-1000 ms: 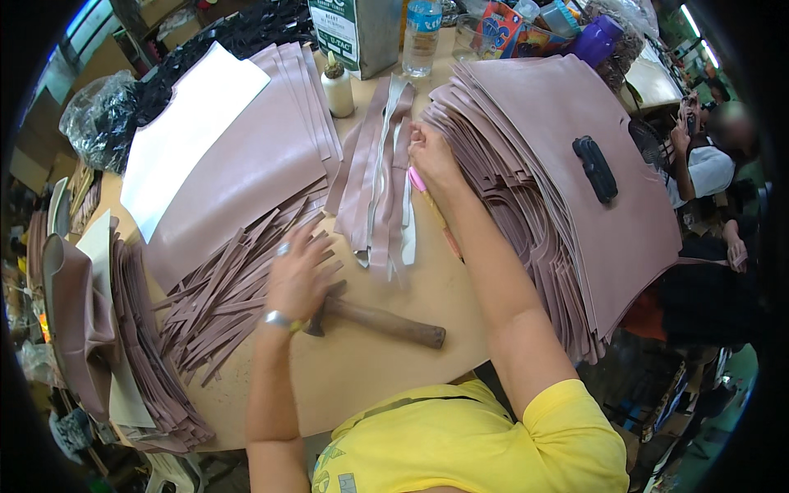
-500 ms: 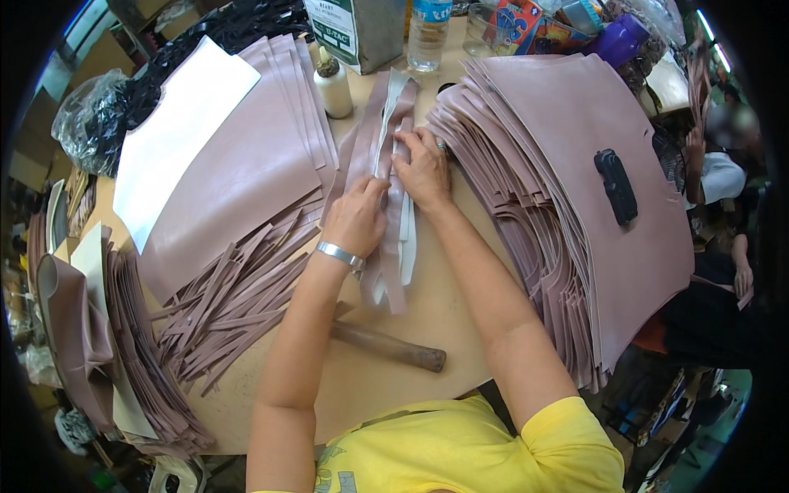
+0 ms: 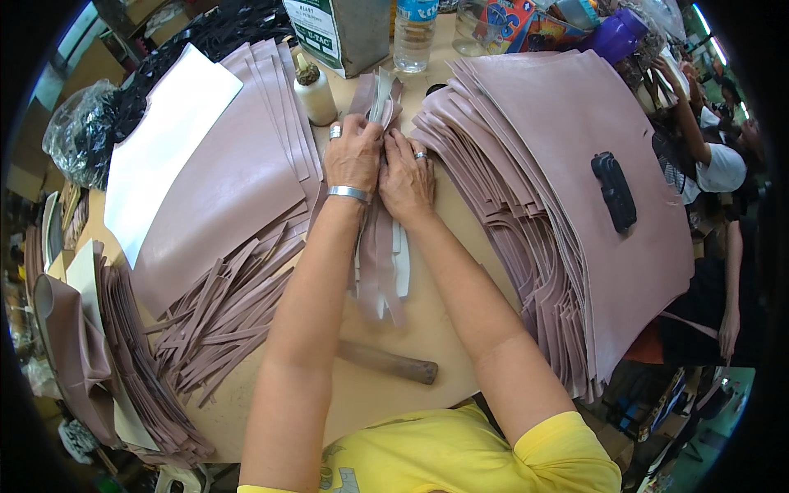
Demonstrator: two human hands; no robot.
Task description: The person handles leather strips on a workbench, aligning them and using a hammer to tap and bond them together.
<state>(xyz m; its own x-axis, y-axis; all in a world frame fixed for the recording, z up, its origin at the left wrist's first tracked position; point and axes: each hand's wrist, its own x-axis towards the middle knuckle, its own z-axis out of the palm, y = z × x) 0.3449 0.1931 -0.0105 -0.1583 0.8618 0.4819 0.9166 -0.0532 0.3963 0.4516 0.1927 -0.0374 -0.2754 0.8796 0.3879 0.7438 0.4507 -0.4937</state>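
Note:
Both hands are closed together on a bunch of mauve leather-like strips (image 3: 376,263) with whitish backs, in the middle of the table. My left hand (image 3: 353,156), wearing a ring and a metal bracelet, wraps round the left side of the bunch. Close against it, my right hand (image 3: 408,176) grips the right side with curled fingers. Strip ends stick out beyond the knuckles, and the lower ends hang toward me, slightly blurred. What lies inside the fingers is hidden. A wooden handle (image 3: 394,366) rests nearer me, partly behind my left forearm.
At left lie large mauve sheets (image 3: 222,181) under a white sheet (image 3: 168,140), with loose narrow strips (image 3: 230,320) below. A thick mauve stack (image 3: 567,148) bearing a black object (image 3: 615,191) fills the right. A bottle (image 3: 315,94), can (image 3: 341,37) and water bottle (image 3: 415,37) stand behind. People are at far right.
My left hand has moved up along the strips to meet my right hand, and the bunch is now gathered tighter. The view has shifted slightly. At right, another person's arm has moved.

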